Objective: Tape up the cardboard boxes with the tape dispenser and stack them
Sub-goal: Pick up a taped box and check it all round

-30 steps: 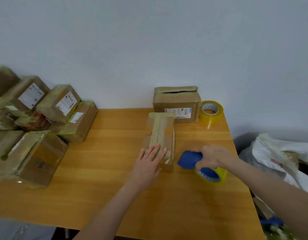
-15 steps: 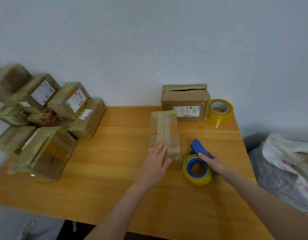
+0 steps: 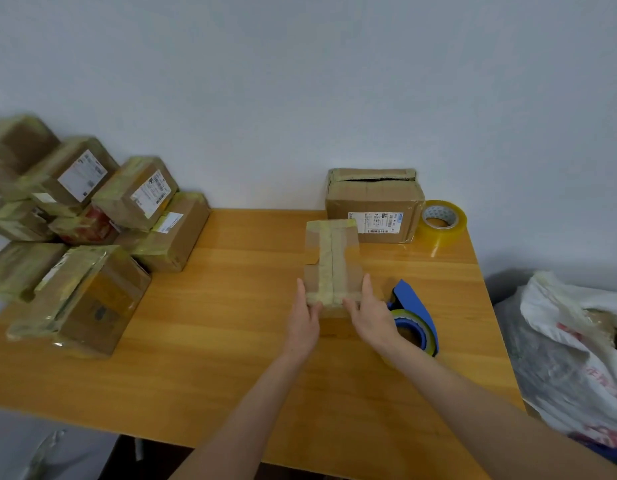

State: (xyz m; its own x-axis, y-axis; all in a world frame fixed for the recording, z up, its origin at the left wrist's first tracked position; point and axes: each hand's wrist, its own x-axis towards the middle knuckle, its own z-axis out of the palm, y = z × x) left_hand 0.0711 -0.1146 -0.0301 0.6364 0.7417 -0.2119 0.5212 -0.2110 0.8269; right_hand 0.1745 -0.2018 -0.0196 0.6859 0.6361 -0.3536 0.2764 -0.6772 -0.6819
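Observation:
A small taped cardboard box point(image 3: 333, 261) lies on the wooden table point(image 3: 231, 323), long side running away from me. My left hand point(image 3: 303, 317) holds its near left side and my right hand point(image 3: 369, 313) holds its near right side, fingers along the box's flanks. The blue tape dispenser point(image 3: 416, 317) with a yellowish roll rests on the table just right of my right hand, let go. A larger box point(image 3: 374, 206) with a gaping top and a shipping label stands at the back against the wall.
A pile of several taped boxes point(image 3: 92, 237) fills the table's left end. A spare roll of clear tape point(image 3: 442, 221) sits at the back right corner. A white plastic bag point(image 3: 574, 351) lies beyond the table's right edge.
My right hand put down the tape dispenser and moved left to the box's near right side. My left hand slid from the top of the box to its near left side.

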